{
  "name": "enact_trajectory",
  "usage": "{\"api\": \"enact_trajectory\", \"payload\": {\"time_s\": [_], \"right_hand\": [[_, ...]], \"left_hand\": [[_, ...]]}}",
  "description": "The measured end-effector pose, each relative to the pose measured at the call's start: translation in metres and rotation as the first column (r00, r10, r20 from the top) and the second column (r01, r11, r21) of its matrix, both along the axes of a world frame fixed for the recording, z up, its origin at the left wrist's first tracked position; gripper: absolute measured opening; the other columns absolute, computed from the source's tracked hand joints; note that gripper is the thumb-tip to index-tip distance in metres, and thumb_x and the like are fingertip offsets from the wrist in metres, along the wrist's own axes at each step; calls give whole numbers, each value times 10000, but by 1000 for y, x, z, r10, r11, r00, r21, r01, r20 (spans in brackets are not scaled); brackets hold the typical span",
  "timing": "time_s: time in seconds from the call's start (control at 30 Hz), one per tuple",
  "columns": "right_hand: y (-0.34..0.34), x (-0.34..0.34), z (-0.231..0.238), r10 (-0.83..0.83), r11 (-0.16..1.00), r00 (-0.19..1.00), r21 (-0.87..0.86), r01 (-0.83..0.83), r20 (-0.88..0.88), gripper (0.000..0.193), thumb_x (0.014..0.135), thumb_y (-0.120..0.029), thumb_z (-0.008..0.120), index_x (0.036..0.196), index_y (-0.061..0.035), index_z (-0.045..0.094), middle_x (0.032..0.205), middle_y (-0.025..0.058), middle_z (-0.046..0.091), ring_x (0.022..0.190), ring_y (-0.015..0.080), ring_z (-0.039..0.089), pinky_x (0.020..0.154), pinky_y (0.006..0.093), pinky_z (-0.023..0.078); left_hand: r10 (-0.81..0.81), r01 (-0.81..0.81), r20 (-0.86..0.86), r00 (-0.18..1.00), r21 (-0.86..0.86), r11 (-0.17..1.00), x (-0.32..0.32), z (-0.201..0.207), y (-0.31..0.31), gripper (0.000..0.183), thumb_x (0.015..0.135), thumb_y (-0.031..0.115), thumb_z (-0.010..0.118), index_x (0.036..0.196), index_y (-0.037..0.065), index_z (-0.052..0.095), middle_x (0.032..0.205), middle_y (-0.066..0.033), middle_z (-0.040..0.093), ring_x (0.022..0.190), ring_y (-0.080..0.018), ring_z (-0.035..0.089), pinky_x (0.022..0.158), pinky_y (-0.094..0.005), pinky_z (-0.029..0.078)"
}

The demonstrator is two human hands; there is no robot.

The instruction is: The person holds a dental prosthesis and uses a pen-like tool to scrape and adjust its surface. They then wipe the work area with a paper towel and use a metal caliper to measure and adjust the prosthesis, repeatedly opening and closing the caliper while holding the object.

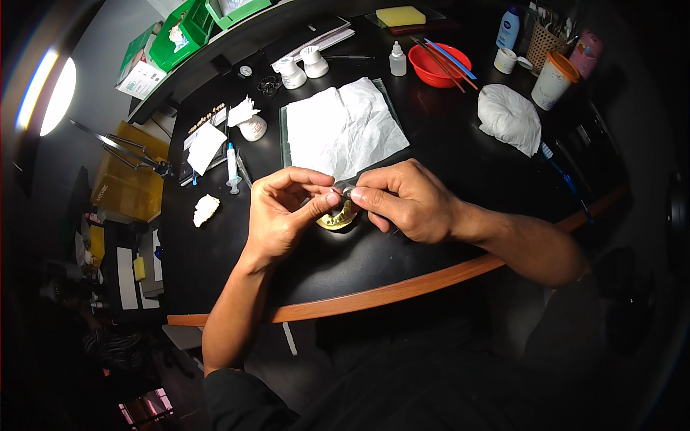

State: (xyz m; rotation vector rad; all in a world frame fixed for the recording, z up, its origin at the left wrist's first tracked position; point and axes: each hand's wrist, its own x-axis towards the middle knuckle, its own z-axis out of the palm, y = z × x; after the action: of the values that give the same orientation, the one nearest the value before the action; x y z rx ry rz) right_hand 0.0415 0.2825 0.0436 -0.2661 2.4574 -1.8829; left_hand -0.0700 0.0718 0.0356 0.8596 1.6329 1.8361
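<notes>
My left hand and my right hand meet over the near middle of the black table, thumbs and index fingertips pinched almost together. Between them is a small grey, shiny piece, too small to name. The right thumb and index finger grip it; the left fingertips are closed at its other side, and what they hold is mostly hidden. Just beneath the fingers is a yellow dental cast with a curved row of teeth, partly covered by the hands. Whether the piece touches the cast I cannot tell.
Crumpled white paper covers a glass slab beyond my hands. To the left are a syringe and a pale lump. Farther back stand small white jars, a dropper bottle and a red bowl; a wadded white cloth lies right.
</notes>
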Motion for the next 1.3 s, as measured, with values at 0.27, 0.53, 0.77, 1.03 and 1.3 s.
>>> {"api": "enact_trajectory", "payload": {"time_s": [0.27,0.53,0.77,1.03,1.3], "right_hand": [[-1,1,-1,-11,995,995,101,20,-97,397,1048,-225,535,710,-34,619,575,9,592,549,60,511,539,278,416],[3,-4,-1,74,997,990,-41,-70,121,377,1050,-233,534,783,-15,687,669,20,673,636,55,549,599,255,425],[6,-8,-6,102,992,986,-86,-91,132,364,1063,-246,517,890,5,714,692,33,694,640,42,527,618,237,411],[8,-10,-14,124,982,982,-159,-100,145,387,1051,-285,529,916,16,730,670,51,703,568,42,509,551,256,413],[7,-11,-14,146,977,976,-180,-116,161,384,1057,-282,525,925,20,723,670,45,696,548,29,467,537,243,384]], "left_hand": [[10,-23,-203,979,-60,998,0,4,-1,247,828,-14,832,1052,-49,732,897,-110,763,837,-127,706,797,-264,549],[-57,22,-246,968,-143,990,-4,6,-3,335,807,3,852,1115,-45,728,928,-113,771,799,-110,687,785,-262,540],[-74,54,-213,974,-100,994,-7,4,-3,368,815,-2,841,1158,-43,713,1017,-130,769,870,-112,694,813,-266,536],[-76,67,-80,994,-112,991,-6,11,-5,314,882,0,786,1177,-57,694,985,-116,769,919,-131,710,858,-269,539],[-78,68,-77,994,-122,990,-4,11,-5,295,897,8,775,1170,-64,690,973,-123,770,910,-134,707,870,-282,544]]}}
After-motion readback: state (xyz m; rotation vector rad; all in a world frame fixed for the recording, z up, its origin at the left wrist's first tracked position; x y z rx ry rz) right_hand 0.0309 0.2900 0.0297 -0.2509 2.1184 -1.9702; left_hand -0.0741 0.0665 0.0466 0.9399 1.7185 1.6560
